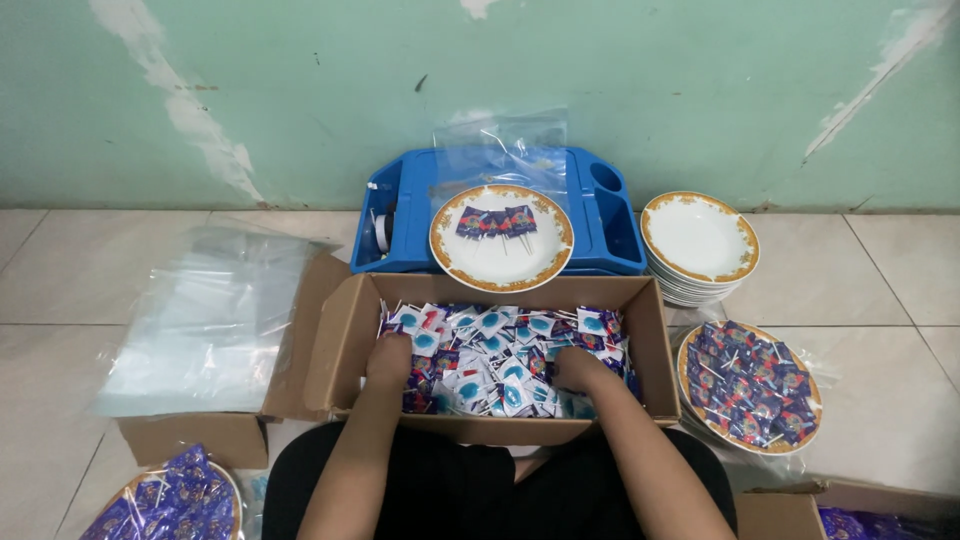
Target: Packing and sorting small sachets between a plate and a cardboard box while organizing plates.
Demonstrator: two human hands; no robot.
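Note:
An open cardboard box (655,345) sits on the floor in front of me, filled with several small blue, white and purple wrapped sticks (500,345). My left hand (388,360) is pushed into the pile at the box's left side, fingers buried among the packets. My right hand (577,367) is dug into the pile at the right. Whether either hand grips packets is hidden. Behind the box a gold-rimmed white plate (500,268) rests on a blue tray (610,225) and holds a few purple packets.
A stack of gold-rimmed plates (700,240) stands at the right. Below it a plate (750,385) is heaped with purple packets; another heaped plate (175,500) is at lower left. Clear plastic bags (205,320) lie on a box flap at left. A green wall is behind.

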